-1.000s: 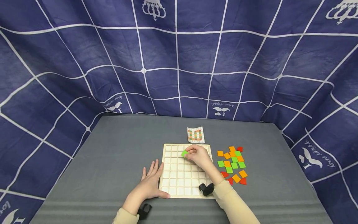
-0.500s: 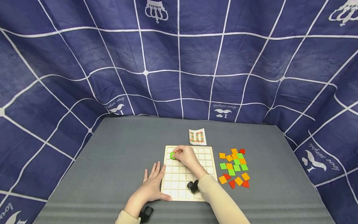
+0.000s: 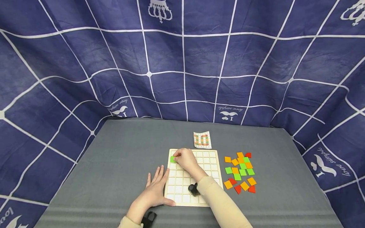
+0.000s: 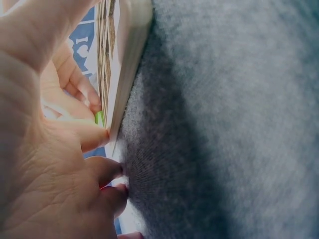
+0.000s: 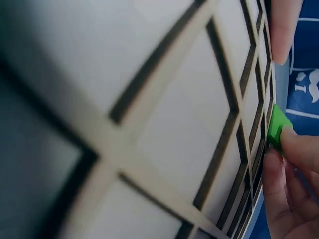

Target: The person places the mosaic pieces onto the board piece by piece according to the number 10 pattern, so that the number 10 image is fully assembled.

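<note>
Right hand [image 3: 186, 159] has thumb and finger clamped on a green tile [image 3: 172, 159], at the leftmost column of the gridded wooden board [image 3: 178, 189], second row from the far edge. Right wrist view shows the tile's outer corner poking past the fingertips; can't tell if it's fully seated in the cell. Left hand [image 3: 155, 190] is flat-ish, fingers spread apart, gripping nothing; thumb on the board's near-left corner, index finger at its left edge. Loose pieces sit in a cluster right of the board: orange squares [image 3: 244, 186], green squares [image 3: 228, 170], red pieces with a curved side [image 3: 238, 189], several touching. Printed pattern card [image 3: 202, 140] lies just beyond the board's far edge. All of it on a grey surface [image 3: 128, 142]; blue curtain with white grid lines [image 3: 165, 53] behind. Black wrist device [image 3: 193, 189] on the right arm, cream sleeve [image 3: 223, 204].
</note>
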A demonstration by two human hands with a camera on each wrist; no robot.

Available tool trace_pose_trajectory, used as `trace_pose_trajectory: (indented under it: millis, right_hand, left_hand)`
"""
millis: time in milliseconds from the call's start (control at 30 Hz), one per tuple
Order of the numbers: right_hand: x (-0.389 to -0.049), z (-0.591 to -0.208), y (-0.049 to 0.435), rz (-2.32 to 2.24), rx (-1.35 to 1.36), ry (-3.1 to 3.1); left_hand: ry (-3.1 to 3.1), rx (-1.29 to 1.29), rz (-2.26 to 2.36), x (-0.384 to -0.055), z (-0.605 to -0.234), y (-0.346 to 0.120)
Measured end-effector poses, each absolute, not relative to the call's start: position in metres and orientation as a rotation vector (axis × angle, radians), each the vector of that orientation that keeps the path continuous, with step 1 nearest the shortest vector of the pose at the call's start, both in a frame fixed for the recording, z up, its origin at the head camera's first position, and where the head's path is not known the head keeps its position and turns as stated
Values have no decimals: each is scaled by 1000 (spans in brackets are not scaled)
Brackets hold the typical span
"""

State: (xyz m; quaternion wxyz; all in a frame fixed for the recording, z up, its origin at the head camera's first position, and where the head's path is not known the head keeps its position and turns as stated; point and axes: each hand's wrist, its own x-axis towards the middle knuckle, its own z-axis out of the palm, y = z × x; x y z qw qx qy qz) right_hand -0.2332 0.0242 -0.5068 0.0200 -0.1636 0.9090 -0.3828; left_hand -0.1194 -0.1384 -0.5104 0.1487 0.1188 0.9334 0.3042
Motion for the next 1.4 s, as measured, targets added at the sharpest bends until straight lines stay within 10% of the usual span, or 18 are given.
trace_pose_trajectory:
  millis: [633, 1400]
  right_hand:
    - [-235, -486, 45, -1336, -453, 2700]
    - [-225, -484, 224, -1230, 70, 2818]
  left_hand:
    - [2669, 340, 878, -122, -507, -140]
    - [2668, 298, 911, -120, -513, -139]
